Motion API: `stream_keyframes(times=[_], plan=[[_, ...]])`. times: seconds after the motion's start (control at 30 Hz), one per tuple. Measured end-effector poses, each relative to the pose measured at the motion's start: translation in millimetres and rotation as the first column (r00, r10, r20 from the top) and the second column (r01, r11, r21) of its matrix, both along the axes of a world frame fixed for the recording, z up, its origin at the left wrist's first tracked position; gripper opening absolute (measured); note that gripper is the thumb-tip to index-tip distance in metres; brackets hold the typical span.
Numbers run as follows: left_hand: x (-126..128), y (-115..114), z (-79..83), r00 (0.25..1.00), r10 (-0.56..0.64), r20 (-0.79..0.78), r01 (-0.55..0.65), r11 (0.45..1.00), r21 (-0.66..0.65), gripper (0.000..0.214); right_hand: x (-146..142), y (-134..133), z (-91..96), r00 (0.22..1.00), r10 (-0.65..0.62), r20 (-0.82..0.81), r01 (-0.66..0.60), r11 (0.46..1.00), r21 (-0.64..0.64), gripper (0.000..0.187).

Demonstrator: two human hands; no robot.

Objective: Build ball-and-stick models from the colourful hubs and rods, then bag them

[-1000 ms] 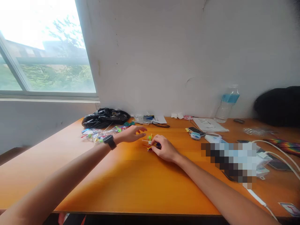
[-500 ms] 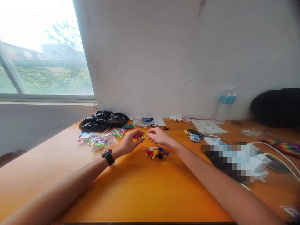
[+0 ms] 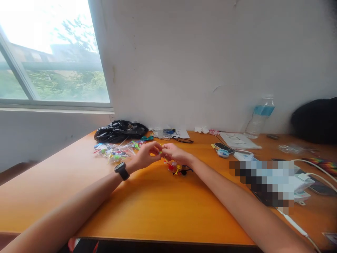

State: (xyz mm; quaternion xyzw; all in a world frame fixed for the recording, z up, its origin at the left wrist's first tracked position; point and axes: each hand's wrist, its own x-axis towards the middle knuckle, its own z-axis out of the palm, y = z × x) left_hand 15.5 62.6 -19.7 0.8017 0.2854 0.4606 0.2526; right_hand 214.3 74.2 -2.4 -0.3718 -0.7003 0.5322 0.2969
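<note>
My left hand point(image 3: 147, 154), a black watch point(image 3: 121, 170) on its wrist, pinches a tiny yellow-green plastic piece point(image 3: 160, 152) between thumb and fingertips. From the other side my right hand point(image 3: 175, 153) meets it, its fingers closed at the same piece. The fingertips cover most of the piece, so its exact kind does not show. Just below and partly behind my right hand lies a cluster of small coloured plastic figures point(image 3: 178, 169) in red, yellow, white, black and blue.
Clear bags of colourful plastic parts point(image 3: 116, 153) lie left of my hands, before a black plastic bag point(image 3: 119, 131). On the right are a phone point(image 3: 223, 147), a round blue-white case point(image 3: 223, 153), white cables point(image 3: 292, 221) and a water bottle point(image 3: 259, 119).
My hands have come together, the right fingertips now meeting the left at the small piece. The camera view has shifted slightly, showing the table's front edge.
</note>
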Motion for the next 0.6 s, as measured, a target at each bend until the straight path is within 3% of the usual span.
stream_keyframes(times=[0.1,0.17,0.27,0.33,0.47,0.6], plan=[[-2,4,-3.1,1.0,0.021,-0.017,-0.022,0.999,-0.03,0.01,1,3,-0.5,0.983,-0.042,0.178,0.017,0.99,0.139,0.013],[-6,7,-7.5,0.999,0.019,-0.026,-0.021,0.998,-0.065,0.007,3,8,-2.0,0.943,-0.145,0.298,0.058,0.957,0.284,0.009],[-13,10,-11.8,0.994,-0.021,-0.103,0.002,0.982,-0.187,0.022,11,14,-3.8,0.874,-0.244,0.421,0.047,0.903,0.427,0.009],[-17,9,-10.0,0.983,-0.069,-0.172,0.029,0.973,-0.229,0.028,18,13,-2.2,0.854,-0.253,0.455,0.028,0.895,0.445,0.017],[-19,6,-0.2,0.959,-0.009,-0.284,-0.021,0.995,-0.102,0.024,29,-2,13.1,0.817,-0.268,0.511,-0.026,0.867,0.497,0.022],[-19,6,0.8,0.948,0.08,-0.308,-0.098,0.994,-0.043,0.022,36,-16,31.6,0.744,-0.053,0.666,-0.229,0.916,0.33,0.02]])
